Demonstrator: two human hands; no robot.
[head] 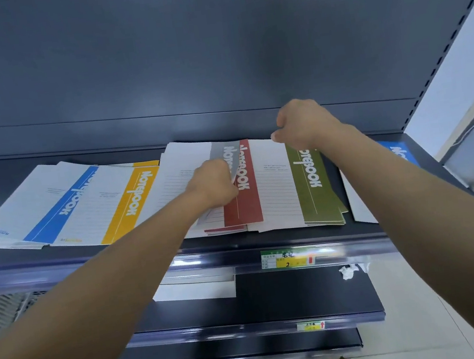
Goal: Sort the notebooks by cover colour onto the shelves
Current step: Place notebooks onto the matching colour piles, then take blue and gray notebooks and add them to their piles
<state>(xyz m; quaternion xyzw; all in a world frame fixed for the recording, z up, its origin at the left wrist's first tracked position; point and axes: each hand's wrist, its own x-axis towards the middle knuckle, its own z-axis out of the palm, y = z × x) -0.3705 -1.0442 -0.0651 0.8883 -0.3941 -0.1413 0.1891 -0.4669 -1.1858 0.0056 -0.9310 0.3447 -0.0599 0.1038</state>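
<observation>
A dark grey metal shelving unit (212, 47) is seen from close range, with a flat back panel and a perforated upright at the right. Its upper shelf (60, 264) carries a row of white notebooks, each with one coloured stripe printed "Notebook". From left to right are laid a blue-striped notebook (61, 202), a yellow-striped notebook (133, 199) overlapping it, a red-striped notebook stack (246, 199), an olive-green-striped notebook stack (314, 193) just beside it, and a second blue-striped notebook (401, 151) at the far right, partly hidden by the right forearm. A grey-striped notebook (223, 151) is held above the red-striped stack, its cover bent. A lower shelf (304, 291) carries a white notebook stack (196, 290). The left hand (213, 184) is curled around the grey-striped notebook and grips it. The right hand (303, 123) is curled over the far edge of the olive-green-striped stack, with the thumb pinching the white cover. A green and yellow price label (288, 258) is fixed to the upper shelf rail. A crumpled white paper scrap (347, 271) is lodged beneath that rail.
</observation>
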